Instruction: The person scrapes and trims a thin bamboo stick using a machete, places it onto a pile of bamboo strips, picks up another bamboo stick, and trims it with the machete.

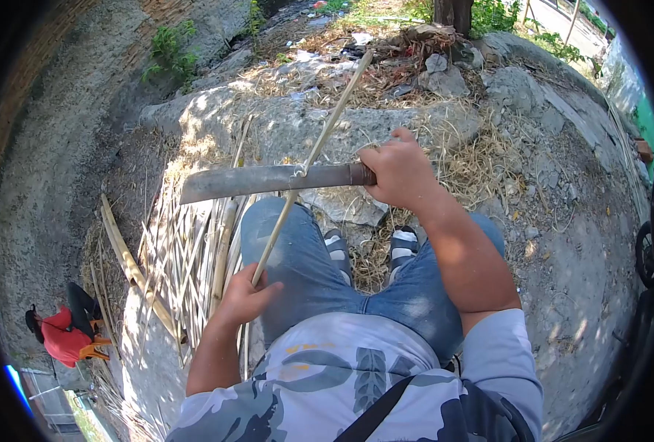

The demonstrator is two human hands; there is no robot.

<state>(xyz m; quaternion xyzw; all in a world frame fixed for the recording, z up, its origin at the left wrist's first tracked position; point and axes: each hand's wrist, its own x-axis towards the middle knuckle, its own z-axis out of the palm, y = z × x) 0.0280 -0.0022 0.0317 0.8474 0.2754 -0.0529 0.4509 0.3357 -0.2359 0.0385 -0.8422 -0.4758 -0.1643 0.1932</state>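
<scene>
My right hand (399, 171) is wrapped round the handle of a machete (246, 181), whose long dark blade points left across my knees. In my left hand (246, 296) is the lower end of a thin bamboo strip (334, 118), which slants up and away from me. Near the handle the blade crosses the strip, and a small curl of shaving shows at that spot. Whether the edge is cutting into the strip cannot be made out. Both hands are above my legs in jeans (290, 258).
Many split bamboo strips (187, 258) lie at my left, with thicker bamboo pieces (131, 265) beyond them. A person in a red top (65, 335) sits farther left. Shavings (452, 166) litter the ground ahead, near rocks (445, 77) and a tree trunk (453, 15).
</scene>
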